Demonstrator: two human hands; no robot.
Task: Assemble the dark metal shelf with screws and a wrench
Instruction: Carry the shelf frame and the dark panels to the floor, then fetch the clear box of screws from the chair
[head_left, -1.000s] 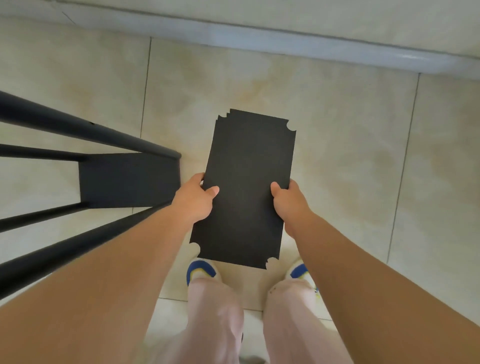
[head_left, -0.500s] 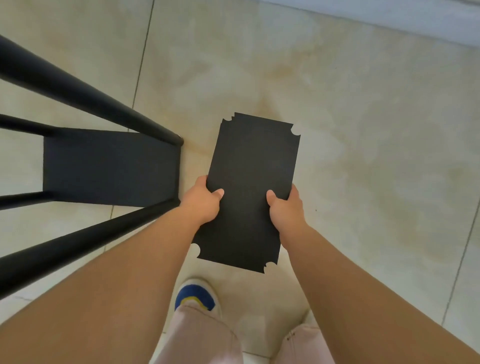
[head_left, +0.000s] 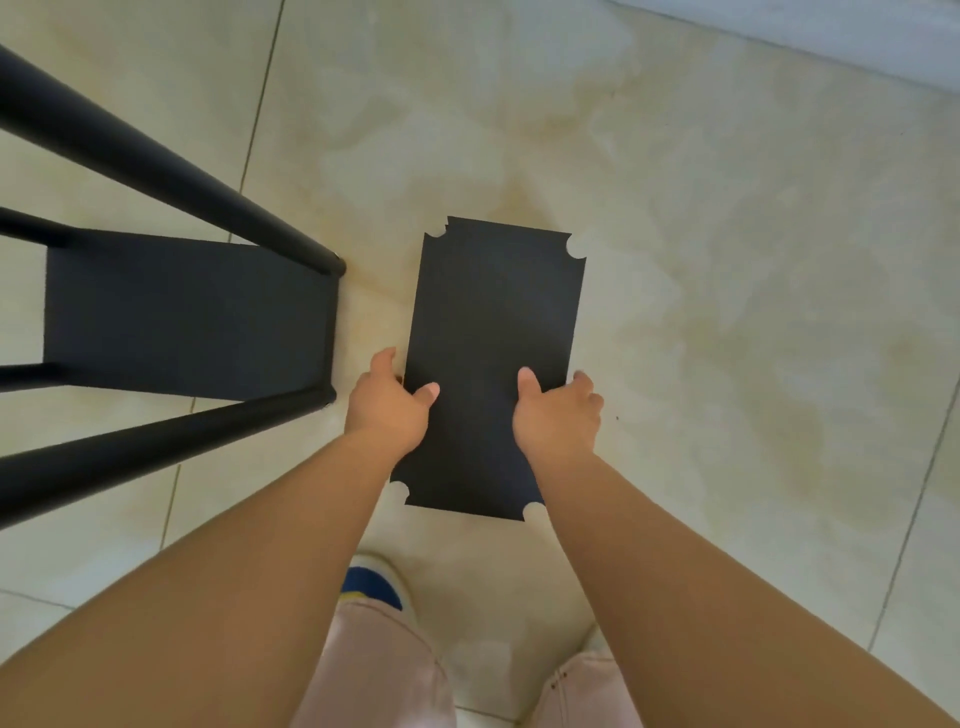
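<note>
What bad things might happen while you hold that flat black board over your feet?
1. The flat black metal shelf panel with notched corners is held only at its long edges by the left hand and right hand; if it slips, it may drop near the blue and white shoe.
2. Swinging it left might knock the dark metal shelf frame lying beside it.

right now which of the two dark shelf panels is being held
The loose panel with notched corners, gripped by the left hand and right hand. The other panel is already fixed between the frame's poles.
</note>
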